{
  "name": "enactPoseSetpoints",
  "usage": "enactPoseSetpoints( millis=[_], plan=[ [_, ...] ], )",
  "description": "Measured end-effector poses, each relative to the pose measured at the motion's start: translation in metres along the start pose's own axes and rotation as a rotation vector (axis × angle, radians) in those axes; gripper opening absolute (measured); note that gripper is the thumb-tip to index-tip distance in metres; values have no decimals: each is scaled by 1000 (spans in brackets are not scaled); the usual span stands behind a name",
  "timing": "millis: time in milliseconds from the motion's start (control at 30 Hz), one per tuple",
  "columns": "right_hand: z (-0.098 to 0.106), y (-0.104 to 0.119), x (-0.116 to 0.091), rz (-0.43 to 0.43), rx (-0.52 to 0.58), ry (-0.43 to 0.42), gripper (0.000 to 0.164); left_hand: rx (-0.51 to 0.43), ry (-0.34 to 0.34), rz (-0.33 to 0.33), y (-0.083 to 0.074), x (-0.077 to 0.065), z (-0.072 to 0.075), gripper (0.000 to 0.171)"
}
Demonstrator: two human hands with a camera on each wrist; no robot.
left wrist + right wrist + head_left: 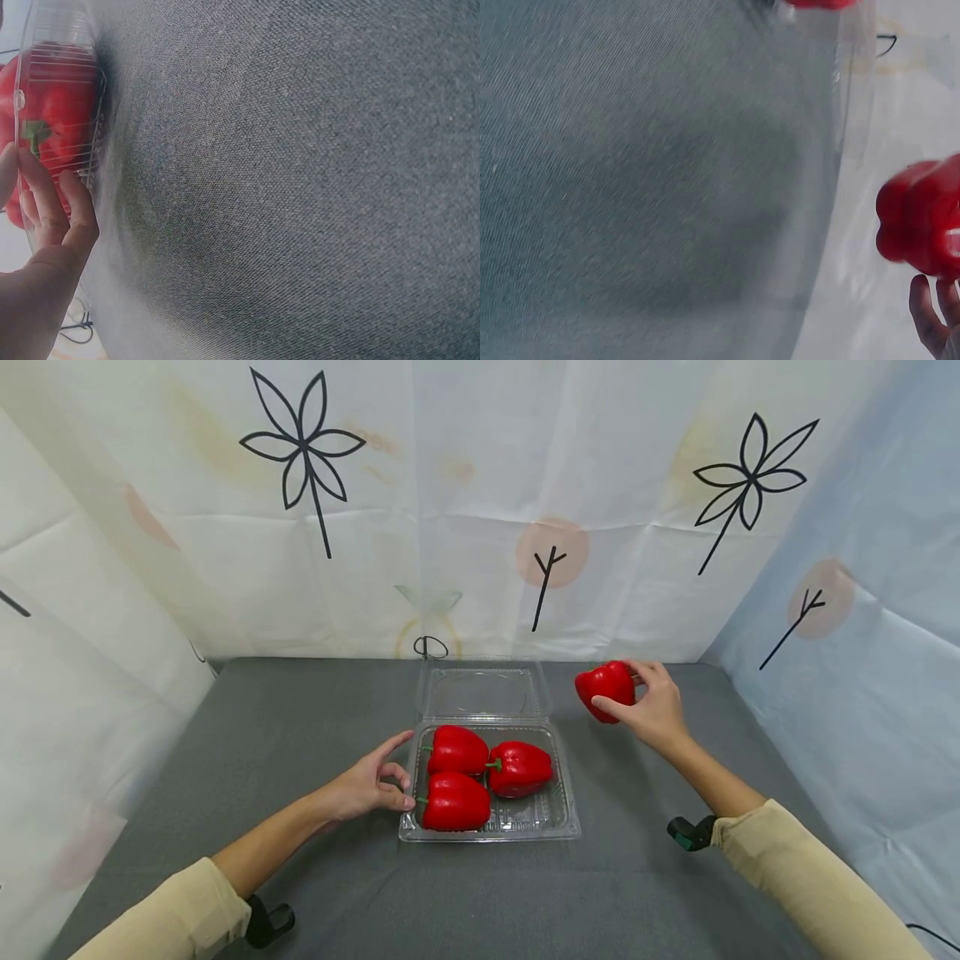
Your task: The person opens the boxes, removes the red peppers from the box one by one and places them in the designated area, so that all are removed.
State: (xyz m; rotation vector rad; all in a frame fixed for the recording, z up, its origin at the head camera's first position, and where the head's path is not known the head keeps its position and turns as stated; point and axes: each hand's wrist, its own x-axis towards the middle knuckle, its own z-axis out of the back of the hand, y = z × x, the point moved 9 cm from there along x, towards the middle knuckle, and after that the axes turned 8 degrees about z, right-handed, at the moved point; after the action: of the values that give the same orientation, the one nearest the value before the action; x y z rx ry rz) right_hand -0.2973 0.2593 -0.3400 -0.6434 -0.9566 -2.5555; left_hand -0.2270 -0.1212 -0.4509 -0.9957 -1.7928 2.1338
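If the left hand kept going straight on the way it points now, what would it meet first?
The left wall of the clear plastic container, which the left hand's fingers already touch or nearly touch. Just inside are two red peppers; which lies in line is unclear.

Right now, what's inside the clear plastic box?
Three red peppers lie in the clear plastic box, two left, one right. The floor directly beneath them is covered.
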Motion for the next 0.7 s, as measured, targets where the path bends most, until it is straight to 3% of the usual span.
enactPoseSetpoints(
  millis=[333, 700],
  plan=[
    [13, -40, -7, -132, -75, -86, 65, -12, -5, 17, 1, 1, -1, 103],
    [14, -77, -12, -285, -123, -99, 71, -25, -15, 26, 4, 1, 0, 102]
  ],
)
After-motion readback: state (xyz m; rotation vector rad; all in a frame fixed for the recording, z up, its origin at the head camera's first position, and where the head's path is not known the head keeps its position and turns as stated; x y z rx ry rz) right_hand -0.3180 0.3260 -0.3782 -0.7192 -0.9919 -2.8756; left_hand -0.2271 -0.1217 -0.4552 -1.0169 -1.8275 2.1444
